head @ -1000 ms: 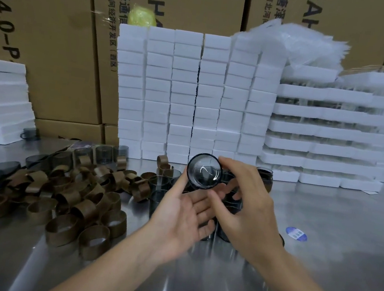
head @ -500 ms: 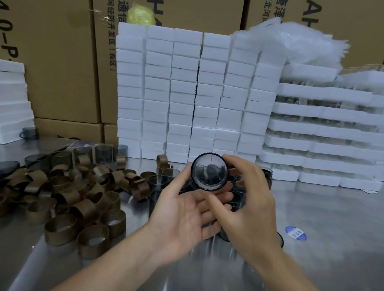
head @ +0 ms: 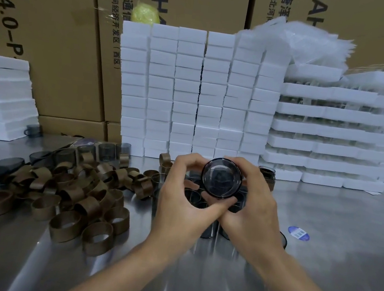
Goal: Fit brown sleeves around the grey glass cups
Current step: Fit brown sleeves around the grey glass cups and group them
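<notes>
At back: cartons (head: pixel 54 46), cut off by the top edge, print partly hidden by white foam stacks (head: pixel 185 92). On the steel table (head: pixel 316 267), left: loose pile of brown sleeves (head: pixel 73 194), overlapping; the far-left ones are cut by the frame. Grey cups (head: pixel 106 151) stand behind the pile; more sit under the hands, mostly hidden. Centre, above the table: one held cup (head: pixel 222 178), dark translucent grey, round end toward the camera. Its wall is hidden, so cannot tell whether it has a sleeve. Left hand (head: pixel 184 206) and right hand (head: pixel 258 208) both grip it, fingers curled round the rim, thumbs beneath.
</notes>
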`<state>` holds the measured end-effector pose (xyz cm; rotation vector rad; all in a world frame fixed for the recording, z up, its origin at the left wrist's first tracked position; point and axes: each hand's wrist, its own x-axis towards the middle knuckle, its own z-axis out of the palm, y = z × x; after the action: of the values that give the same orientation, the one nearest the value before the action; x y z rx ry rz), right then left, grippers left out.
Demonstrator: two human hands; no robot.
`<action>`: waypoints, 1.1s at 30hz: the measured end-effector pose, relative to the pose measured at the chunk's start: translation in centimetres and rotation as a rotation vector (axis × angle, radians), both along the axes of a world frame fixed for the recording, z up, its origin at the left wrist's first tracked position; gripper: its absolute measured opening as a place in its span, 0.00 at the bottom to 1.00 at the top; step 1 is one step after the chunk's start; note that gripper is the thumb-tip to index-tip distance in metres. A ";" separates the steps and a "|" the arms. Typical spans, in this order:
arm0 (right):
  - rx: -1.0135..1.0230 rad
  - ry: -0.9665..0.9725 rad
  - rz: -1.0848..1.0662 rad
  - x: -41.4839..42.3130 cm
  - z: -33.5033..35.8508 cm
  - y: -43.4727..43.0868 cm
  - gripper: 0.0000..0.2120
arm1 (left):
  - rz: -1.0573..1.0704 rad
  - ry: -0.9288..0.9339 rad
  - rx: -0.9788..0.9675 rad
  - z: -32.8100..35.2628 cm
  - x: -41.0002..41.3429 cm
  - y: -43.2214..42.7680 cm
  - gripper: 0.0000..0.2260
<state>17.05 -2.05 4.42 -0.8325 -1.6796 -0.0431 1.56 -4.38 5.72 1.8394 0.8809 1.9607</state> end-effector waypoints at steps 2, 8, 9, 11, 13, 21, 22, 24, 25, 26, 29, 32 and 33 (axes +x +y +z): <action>-0.007 0.004 0.014 0.0 -0.1 0.0 0.39 | 0.009 0.004 0.005 -0.2 0.0 0.0 0.31; 0.111 -0.166 0.008 0.1 0.4 0.1 0.41 | -0.082 0.059 -0.086 0.2 -0.3 0.2 0.33; 0.129 -0.199 0.011 0.2 0.4 0.3 0.41 | -0.126 0.025 -0.109 0.3 -0.4 0.3 0.29; 0.121 -0.206 0.024 0.2 0.3 0.5 0.42 | -0.218 -0.064 -0.162 0.5 -0.4 0.4 0.20; 0.091 -0.215 0.044 0.2 0.3 0.4 0.42 | -0.342 -0.209 -0.311 0.8 -0.2 0.0 0.14; -0.018 -0.360 -0.001 1.4 1.2 -0.3 0.32 | -0.408 -0.147 -0.587 0.6 0.7 -0.3 0.18; -0.009 -0.349 -0.025 1.5 1.1 -0.3 0.29 | -0.438 -0.122 -0.622 0.8 0.8 -0.6 0.19; -0.049 -0.254 -0.023 1.4 0.9 -0.4 0.21 | -0.510 -0.102 -0.649 0.8 1.0 -0.8 0.23; -0.107 -0.170 0.016 1.3 0.9 -0.4 0.18 | -0.542 -0.096 -0.634 0.7 1.1 -0.8 0.25; -0.177 -0.060 0.084 1.2 1.0 -0.6 0.15 | -0.577 -0.095 -0.609 0.6 1.3 -0.8 0.26; -0.297 0.311 0.303 0.1 1.7 -1.3 0.15 | -0.690 -0.197 -0.573 0.7 1.3 -0.8 0.24; -0.510 0.573 0.459 -0.9 2.4 -1.6 0.22 | -0.733 -0.350 -0.548 0.6 0.6 0.0 0.25; -0.581 0.573 0.495 -0.9 2.4 -1.5 0.23 | -0.684 -0.343 -0.520 0.6 0.3 0.4 0.25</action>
<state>16.11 -3.59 6.86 -0.7249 -1.3029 0.9745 1.83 -4.01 6.28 1.2264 0.4905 1.3816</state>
